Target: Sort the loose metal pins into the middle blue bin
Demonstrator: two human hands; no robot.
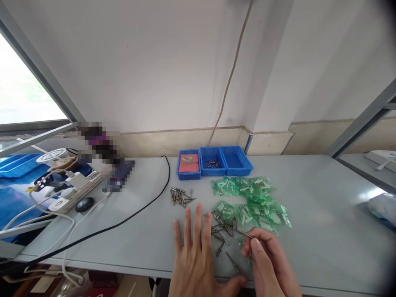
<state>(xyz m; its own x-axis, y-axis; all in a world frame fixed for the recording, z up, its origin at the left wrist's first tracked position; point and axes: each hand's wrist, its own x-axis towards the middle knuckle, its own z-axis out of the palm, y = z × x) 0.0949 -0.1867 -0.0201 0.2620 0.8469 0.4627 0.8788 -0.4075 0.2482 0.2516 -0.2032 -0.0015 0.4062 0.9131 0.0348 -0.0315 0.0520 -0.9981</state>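
My left hand [196,255] lies palm down near the front edge of the table, fingers stretched and spread, holding nothing. Beside it, my right hand [269,258] pinches a blind rivet [246,234] between thumb and fingers, its thin metal pin pointing left. A loose heap of rivets [227,226] spreads between and beyond the hands. One single rivet [232,262] lies close to my left thumb. Another small pile of rivets [179,196] sits past my left fingertips. Green-tinted plastic bags [260,206] with metal pieces lie beyond my right hand, which partly hides one.
Three blue bins stand by the wall: one with a red card [188,167], a middle bin [202,171] with small metal pieces, and a right bin [236,161]. A black cable [136,214] crosses the table's left side, near a power strip [80,192] and black mouse [84,204].
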